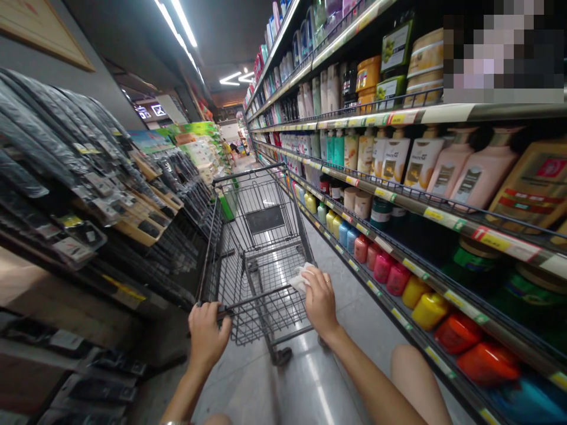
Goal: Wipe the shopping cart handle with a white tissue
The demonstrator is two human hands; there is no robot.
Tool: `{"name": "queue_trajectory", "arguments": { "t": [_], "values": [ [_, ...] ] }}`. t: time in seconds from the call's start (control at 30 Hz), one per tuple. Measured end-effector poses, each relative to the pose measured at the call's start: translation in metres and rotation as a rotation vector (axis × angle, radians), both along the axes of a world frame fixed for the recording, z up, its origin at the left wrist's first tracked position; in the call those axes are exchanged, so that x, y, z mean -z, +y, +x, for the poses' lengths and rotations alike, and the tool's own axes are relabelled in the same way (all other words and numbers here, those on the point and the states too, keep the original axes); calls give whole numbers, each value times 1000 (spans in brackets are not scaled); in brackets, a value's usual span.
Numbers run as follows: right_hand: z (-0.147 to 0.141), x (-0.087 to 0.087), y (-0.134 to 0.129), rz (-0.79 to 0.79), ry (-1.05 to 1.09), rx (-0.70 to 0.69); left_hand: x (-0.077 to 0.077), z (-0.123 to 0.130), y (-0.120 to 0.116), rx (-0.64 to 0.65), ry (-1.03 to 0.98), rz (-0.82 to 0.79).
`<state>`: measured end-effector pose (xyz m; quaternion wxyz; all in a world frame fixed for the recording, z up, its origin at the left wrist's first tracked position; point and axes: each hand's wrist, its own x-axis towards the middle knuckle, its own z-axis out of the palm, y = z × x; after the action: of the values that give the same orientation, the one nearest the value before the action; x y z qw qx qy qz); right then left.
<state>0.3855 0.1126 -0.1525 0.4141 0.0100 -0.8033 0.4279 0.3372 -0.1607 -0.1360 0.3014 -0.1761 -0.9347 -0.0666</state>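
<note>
A dark metal shopping cart point(264, 219) stands in the aisle in front of me, its wire basket bare of goods. My left hand point(208, 332) is wrapped round the left end of the cart's handle, thumb showing on the near side. At the handle's right end, my right hand point(321, 298) is closed on a crumpled white tissue point(302, 276), fingers bent over it beside the bar.
Shelves of bottles and jars point(429, 158) line the right side, down to the floor. On the left hang dark packaged goods on a rack point(84, 171). Green and white packs point(201, 147) are stacked farther along the aisle.
</note>
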Motion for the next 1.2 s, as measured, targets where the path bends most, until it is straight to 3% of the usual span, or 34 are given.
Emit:
{"name": "queue_trajectory", "arguments": {
  "t": [0.17,0.33,0.53,0.63,0.73,0.87,0.97,1.07,1.2],
  "values": [
    [-10,6,21,-31,65,60,3,9,18,49,-3,50],
    [-32,2,51,-82,52,112,0,11,53,22,-38,79],
    [-59,13,58,-263,169,374,2,5,88,11,-35,68],
    [-69,23,47,-398,186,427,4,4,99,-20,-26,62],
    [-75,34,30,-548,143,393,5,5,106,-45,-26,59],
    [-71,41,-19,-672,93,412,3,6,113,-46,-37,66],
    [-57,41,-69,-658,13,414,3,7,116,-35,-39,68],
    [-41,40,-104,-593,-8,288,3,7,112,7,-37,67],
    [-33,40,-99,-560,23,221,2,3,96,150,-59,74]
  ]
}}
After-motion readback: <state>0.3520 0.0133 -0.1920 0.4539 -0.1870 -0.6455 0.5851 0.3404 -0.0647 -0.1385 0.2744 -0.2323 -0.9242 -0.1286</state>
